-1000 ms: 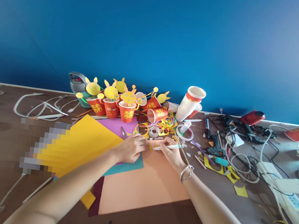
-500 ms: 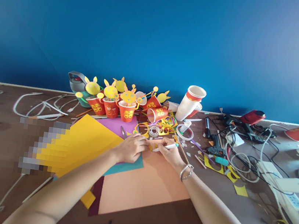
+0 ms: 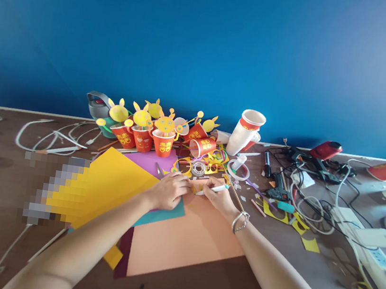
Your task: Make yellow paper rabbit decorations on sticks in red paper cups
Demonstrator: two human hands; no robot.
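Observation:
My right hand (image 3: 215,195) grips a white pen (image 3: 220,188) with a teal end, tip pointing left. The pen's tip is at a small yellow paper piece (image 3: 194,188) on the peach paper (image 3: 187,239). My left hand (image 3: 171,190) lies palm down with its fingers stretched toward that piece, its fingertips at the piece's left side. Whether they press on it is hard to see. Under and beside my left hand are teal paper (image 3: 163,217), yellow paper (image 3: 116,181) and purple paper (image 3: 167,161). Scissors (image 3: 159,170), partly hidden, lie just beyond it.
Red paper cups (image 3: 163,147) with yellow rabbit-like cutouts stand along the blue wall (image 3: 207,46). A stack of white cups (image 3: 241,134) rises beside them. Rightward lie a tape roll (image 3: 198,168), yellow scraps (image 3: 273,209), a glue gun (image 3: 278,187), tangled cables (image 3: 316,209) and a power strip (image 3: 378,256).
The pen has shifted very slightly left in my right hand's grip. My left hand stays in place on the papers. The whole view has drifted slightly.

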